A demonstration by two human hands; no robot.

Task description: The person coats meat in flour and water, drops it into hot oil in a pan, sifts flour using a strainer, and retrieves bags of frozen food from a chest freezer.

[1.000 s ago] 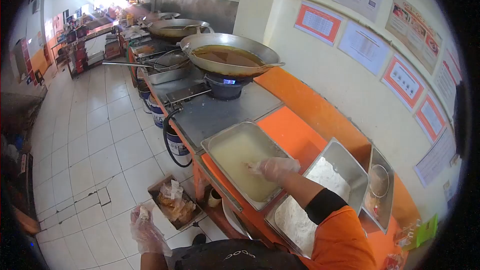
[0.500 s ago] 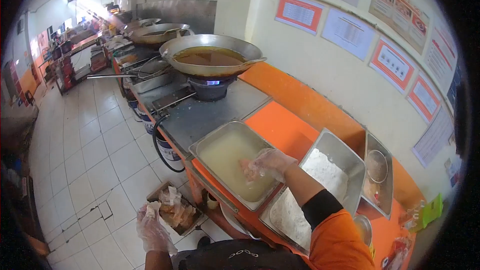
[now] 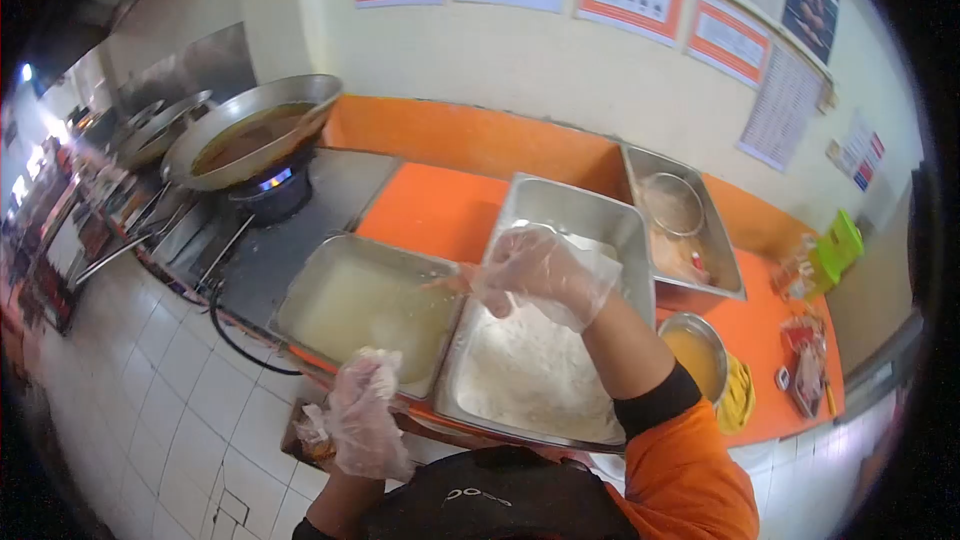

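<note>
My right hand [image 3: 535,275], in a clear plastic glove, is closed on a pale pink piece of raw meat [image 3: 448,282]. It hangs above the rims between a steel pan of cloudy liquid [image 3: 365,300] and a deep steel pan of white flour [image 3: 540,370]. My left hand [image 3: 368,415], gloved too, is at the near edge of the liquid pan. Its fingers are bunched and caked with pale, wet-looking flour; whether something sits inside them is hidden.
A wok of dark oil [image 3: 265,140] stands over a lit burner [image 3: 275,185] at left. Behind the flour, a steel tray [image 3: 725,275] holds a round sieve [image 3: 672,205]. To the right are a bowl of yellow liquid [image 3: 695,355], a yellow cloth [image 3: 738,395] and a green packet [image 3: 840,245].
My view has swung right. My right hand has lifted the meat from the liquid and carried it toward the flour; my left hand has come up closer to the liquid pan.
</note>
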